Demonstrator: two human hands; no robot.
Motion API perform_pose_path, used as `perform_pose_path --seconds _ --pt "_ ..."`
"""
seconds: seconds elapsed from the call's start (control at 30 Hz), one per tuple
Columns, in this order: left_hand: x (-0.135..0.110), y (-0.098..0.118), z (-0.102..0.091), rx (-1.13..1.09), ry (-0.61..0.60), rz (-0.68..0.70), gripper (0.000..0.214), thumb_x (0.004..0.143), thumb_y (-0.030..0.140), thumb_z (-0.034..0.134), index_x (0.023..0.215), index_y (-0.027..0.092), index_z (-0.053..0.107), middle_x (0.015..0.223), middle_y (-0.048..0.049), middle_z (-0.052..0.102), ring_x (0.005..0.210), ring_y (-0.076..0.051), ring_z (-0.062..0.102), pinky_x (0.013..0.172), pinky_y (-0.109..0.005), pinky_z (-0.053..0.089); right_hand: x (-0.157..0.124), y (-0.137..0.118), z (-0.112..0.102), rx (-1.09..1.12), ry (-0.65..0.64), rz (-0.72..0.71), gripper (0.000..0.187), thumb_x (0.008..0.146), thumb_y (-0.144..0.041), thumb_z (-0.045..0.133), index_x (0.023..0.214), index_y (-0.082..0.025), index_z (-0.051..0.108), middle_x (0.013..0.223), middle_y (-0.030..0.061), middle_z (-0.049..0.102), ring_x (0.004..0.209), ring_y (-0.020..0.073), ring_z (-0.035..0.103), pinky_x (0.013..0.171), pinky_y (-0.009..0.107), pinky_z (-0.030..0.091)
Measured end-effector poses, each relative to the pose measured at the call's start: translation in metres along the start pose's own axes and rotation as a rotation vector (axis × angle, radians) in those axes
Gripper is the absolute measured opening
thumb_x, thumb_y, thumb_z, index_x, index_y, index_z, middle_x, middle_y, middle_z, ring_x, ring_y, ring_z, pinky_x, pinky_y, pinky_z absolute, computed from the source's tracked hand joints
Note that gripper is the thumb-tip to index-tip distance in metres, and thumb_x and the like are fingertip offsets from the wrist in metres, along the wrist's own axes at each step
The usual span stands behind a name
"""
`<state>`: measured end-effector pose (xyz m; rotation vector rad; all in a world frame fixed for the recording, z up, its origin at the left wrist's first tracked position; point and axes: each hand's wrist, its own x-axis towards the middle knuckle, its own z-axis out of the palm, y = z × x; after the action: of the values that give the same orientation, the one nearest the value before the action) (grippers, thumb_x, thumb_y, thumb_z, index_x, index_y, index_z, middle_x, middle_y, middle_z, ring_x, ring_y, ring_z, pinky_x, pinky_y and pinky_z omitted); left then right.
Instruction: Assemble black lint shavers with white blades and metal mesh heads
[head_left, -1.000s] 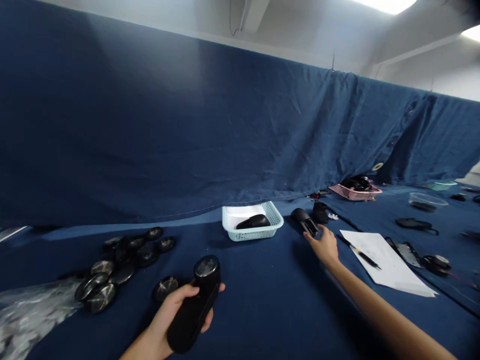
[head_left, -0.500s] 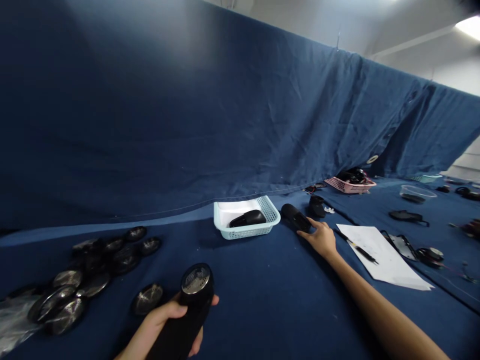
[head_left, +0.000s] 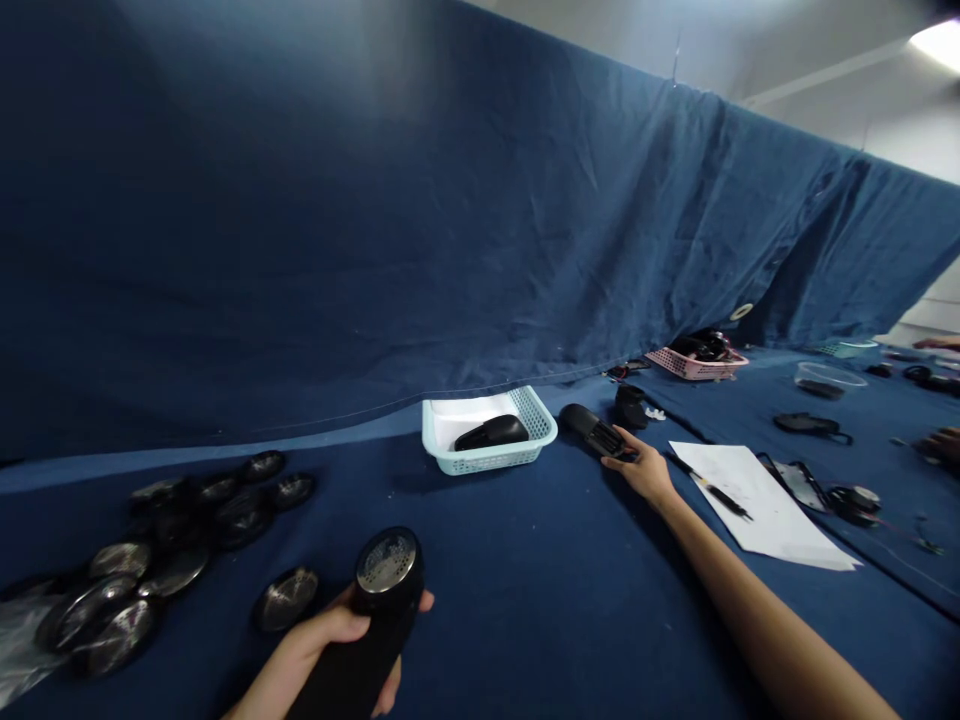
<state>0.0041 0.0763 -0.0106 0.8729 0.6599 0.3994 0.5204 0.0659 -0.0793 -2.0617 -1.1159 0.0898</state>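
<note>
One blue surface (head_left: 525,600) is carrying a basket (head_left: 491,462). My L hand (head_left: 319,640) is gripping a black device (head_left: 390,565); R hand (head_left: 645,470) is pinching the casing (head_left: 589,425) just beside the basket, poss. slipping b/c grip's looking shallow. L hand drifting could be knocking the nearby disc (head_left: 286,598).

Black handheld device (head_left: 390,570), pale blue perforated basket (head_left: 491,461), pink basket (head_left: 697,367)
</note>
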Motion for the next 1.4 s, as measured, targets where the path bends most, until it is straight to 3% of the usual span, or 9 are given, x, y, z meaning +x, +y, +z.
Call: perform_pose_path --seconds 0.47,0.97,1.17,1.4 --pt "-0.001 0.002 -0.002 0.004 0.003 -0.04 0.064 0.079 0.041 0.055 0.129 0.003 0.057 0.059 -0.0125 0.065 0.059 -0.025 0.059 0.057 -0.031 0.045 0.0 -0.001 0.0 0.325 -0.061 -0.085 0.032 0.093 -0.032 0.062 0.121 -0.016 0.06 0.114 0.0071 0.066 0.096 0.021 0.066 0.084 0.041 0.056" --pt "-0.001 0.002 0.0 -0.025 -0.012 -0.01 0.059 0.081 0.037 0.053 0.127 0.0 0.059 0.059 -0.0124 0.065 0.061 -0.024 0.059 0.063 -0.031 0.045 -0.005 -0.009 -0.004 0.336 0.002 -0.103 0.03 0.093 -0.031 0.062 0.119 -0.016 0.061 0.115 0.0071 0.065 0.097 0.0211 0.065 0.085 0.042 0.055" --pt "-0.002 0.003 0.002 -0.001 0.019 -0.034 0.061 0.08 0.039 0.055 0.128 0.002 0.059 0.059 -0.012 0.065 0.061 -0.025 0.06 0.061 -0.032 0.047 -0.004 -0.008 -0.004 0.443 -0.012 -0.079 0.031 0.094 -0.032 0.06 0.121 -0.016 0.059 0.12 0.0085 0.063 0.101 0.0219 0.064 0.086 0.043 0.055" --pt "-0.001 0.002 0.0 0.002 0.015 -0.026 0.061 0.078 0.039 0.057 0.127 0.003 0.06 0.058 -0.0119 0.065 0.062 -0.025 0.06 0.064 -0.033 0.048 -0.006 -0.017 -0.015 0.5 -0.196 -0.173 0.039 0.093 -0.031 0.062 0.129 -0.018 0.055 0.132 0.0103 0.058 0.115 0.0261 0.06 0.096 0.049 0.051"
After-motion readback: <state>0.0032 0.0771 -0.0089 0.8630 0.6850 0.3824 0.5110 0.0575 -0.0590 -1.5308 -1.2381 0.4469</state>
